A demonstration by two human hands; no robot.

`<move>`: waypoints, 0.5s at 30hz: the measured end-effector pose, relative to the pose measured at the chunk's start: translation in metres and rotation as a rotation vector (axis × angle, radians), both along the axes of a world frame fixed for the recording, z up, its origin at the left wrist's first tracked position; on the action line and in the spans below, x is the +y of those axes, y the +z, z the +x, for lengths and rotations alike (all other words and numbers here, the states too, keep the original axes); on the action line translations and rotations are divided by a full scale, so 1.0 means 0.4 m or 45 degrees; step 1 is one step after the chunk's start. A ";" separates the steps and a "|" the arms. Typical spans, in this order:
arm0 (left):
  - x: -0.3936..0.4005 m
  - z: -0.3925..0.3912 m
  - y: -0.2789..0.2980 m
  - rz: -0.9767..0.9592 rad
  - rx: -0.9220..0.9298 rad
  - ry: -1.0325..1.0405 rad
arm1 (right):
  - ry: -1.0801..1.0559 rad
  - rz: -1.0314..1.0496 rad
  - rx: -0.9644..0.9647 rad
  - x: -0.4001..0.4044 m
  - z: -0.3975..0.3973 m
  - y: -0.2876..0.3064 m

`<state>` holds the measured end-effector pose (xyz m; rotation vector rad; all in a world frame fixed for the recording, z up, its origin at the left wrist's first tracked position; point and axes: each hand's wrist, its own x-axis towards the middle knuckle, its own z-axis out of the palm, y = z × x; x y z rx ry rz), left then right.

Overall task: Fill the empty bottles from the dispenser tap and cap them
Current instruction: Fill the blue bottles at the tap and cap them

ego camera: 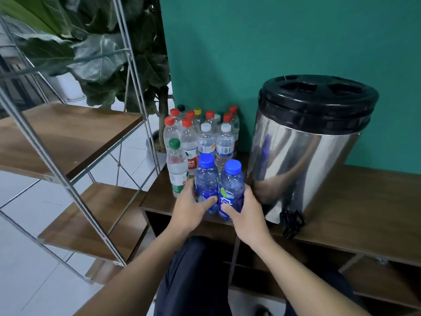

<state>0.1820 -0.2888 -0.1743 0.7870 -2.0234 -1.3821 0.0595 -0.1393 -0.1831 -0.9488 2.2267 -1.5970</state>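
Note:
Two blue capped bottles stand side by side near the front edge of the wooden counter (355, 215). My left hand (193, 208) grips the left blue bottle (206, 179) low on its body. My right hand (247, 213) grips the right blue bottle (232, 185) the same way. Just to the right stands the steel dispenser (305, 156) with a black lid, and its black tap (292, 223) hangs over the counter's front edge. Behind the blue bottles is a cluster of several capped clear bottles (206, 137) with red, white and green caps.
A metal-framed rack with wooden shelves (68, 137) fills the left side. A large-leafed potted plant (136, 65) stands behind the bottles against a teal wall. Open cubbies lie under the counter, and my dark trousers (193, 281) show below.

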 end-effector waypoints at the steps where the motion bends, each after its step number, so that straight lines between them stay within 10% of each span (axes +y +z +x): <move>1: 0.003 -0.003 0.001 0.012 0.005 0.006 | -0.011 -0.006 0.011 -0.003 0.002 -0.002; 15: -0.055 -0.016 0.020 0.408 -0.047 0.018 | -0.140 0.085 -0.323 -0.047 0.029 0.010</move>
